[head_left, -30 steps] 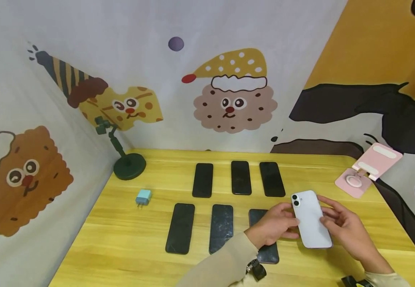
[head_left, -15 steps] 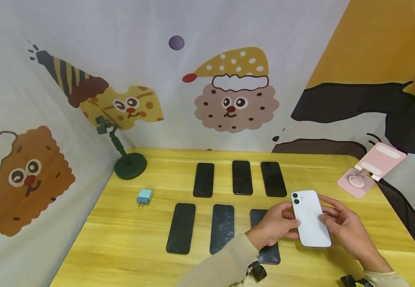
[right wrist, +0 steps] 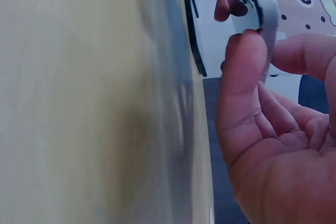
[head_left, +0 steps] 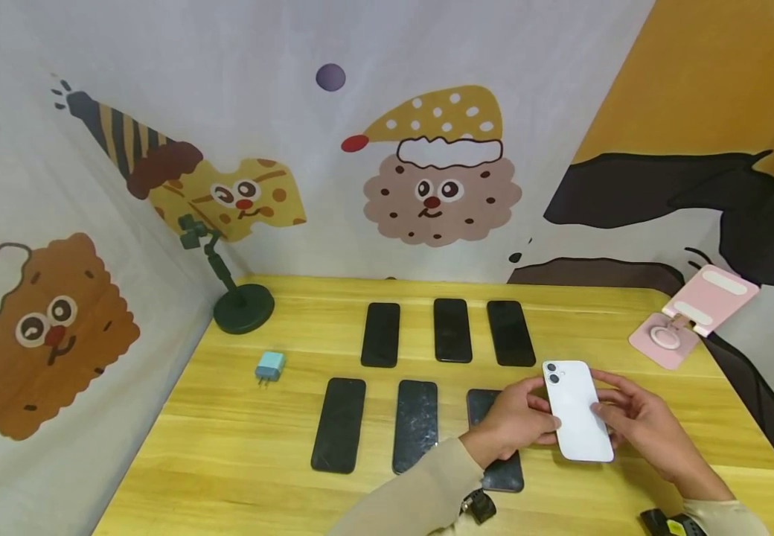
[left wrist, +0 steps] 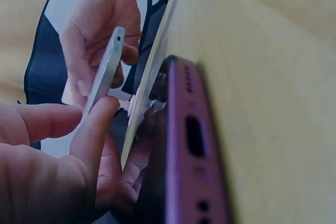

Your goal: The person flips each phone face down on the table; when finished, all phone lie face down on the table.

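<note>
Both hands hold a white smartphone [head_left: 577,413] above the table's right half, its back and two camera lenses facing up. The left hand [head_left: 517,420] pinches its left edge, the thumb on the back. From the other side the right hand [head_left: 648,428] grips the right edge, thumb on top and fingers behind. In the left wrist view the phone [left wrist: 107,69] is seen edge-on between the hands. The right wrist view shows the phone's side [right wrist: 269,14] between thumb and fingers. Below the left wrist lies a dark phone [head_left: 504,476] with a pinkish frame, partly hidden.
Three black phones, one in the middle [head_left: 452,331], form the back row. Two more, including a smudged one [head_left: 416,424], lie left of the pink-framed phone. A blue charger plug [head_left: 269,366], green stand [head_left: 242,309] and pink folding stand [head_left: 664,339] stand around them.
The white phone's tilt has changed slightly: its top end sits a little lower and its bottom end a little further left. Both hands keep their hold.
</note>
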Action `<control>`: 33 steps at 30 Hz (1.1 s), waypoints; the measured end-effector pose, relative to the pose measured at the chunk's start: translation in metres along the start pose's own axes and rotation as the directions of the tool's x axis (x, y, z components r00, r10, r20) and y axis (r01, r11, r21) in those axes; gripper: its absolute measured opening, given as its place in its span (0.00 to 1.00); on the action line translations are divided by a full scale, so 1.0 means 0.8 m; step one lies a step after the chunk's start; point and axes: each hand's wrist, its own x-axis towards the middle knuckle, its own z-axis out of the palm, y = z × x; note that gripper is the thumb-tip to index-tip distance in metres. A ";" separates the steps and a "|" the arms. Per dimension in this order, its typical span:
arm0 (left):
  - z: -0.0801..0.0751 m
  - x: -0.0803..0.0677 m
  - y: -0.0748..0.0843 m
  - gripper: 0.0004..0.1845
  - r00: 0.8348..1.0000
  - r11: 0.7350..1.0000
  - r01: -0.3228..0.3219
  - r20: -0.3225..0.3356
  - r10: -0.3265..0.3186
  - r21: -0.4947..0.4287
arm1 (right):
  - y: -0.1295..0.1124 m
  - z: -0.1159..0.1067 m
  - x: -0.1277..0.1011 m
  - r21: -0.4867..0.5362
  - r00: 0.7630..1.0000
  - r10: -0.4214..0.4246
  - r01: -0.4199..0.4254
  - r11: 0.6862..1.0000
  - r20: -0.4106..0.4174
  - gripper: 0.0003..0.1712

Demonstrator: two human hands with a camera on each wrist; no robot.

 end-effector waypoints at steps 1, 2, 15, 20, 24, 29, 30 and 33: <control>0.001 0.000 0.000 0.36 1.000 1.000 0.002 0.001 -0.002 0.016 | 0.002 0.000 0.000 -0.010 1.000 0.017 -0.017 1.000 0.006 0.36; 0.001 -0.001 0.001 0.37 1.000 1.000 0.004 0.002 -0.004 0.030 | 0.004 0.000 0.000 -0.023 0.999 0.035 -0.035 0.999 0.013 0.37; 0.000 -0.010 0.006 0.33 0.999 0.954 0.042 0.008 -0.046 0.298 | 0.014 -0.006 0.001 -0.072 0.974 0.184 -0.176 0.982 0.131 0.38; 0.003 -0.010 0.006 0.30 0.998 0.934 0.057 -0.020 -0.053 0.354 | 0.011 -0.009 0.000 -0.074 0.968 0.205 -0.196 0.978 0.147 0.38; 0.004 -0.010 0.006 0.28 0.999 0.920 0.053 -0.031 -0.044 0.387 | 0.008 -0.010 -0.001 -0.068 0.963 0.221 -0.213 0.975 0.153 0.37; 0.001 -0.010 0.008 0.28 0.996 0.941 0.089 -0.025 -0.085 0.327 | 0.006 -0.011 0.000 -0.067 0.955 0.249 -0.241 0.968 0.159 0.35; 0.001 -0.010 0.008 0.27 0.995 0.945 0.097 -0.026 -0.094 0.311 | 0.006 -0.011 0.000 -0.066 0.954 0.254 -0.246 0.967 0.161 0.35; 0.000 -0.010 0.009 0.26 0.994 0.948 0.105 -0.032 -0.100 0.300 | 0.006 -0.012 0.001 -0.052 0.949 0.268 -0.263 0.963 0.166 0.34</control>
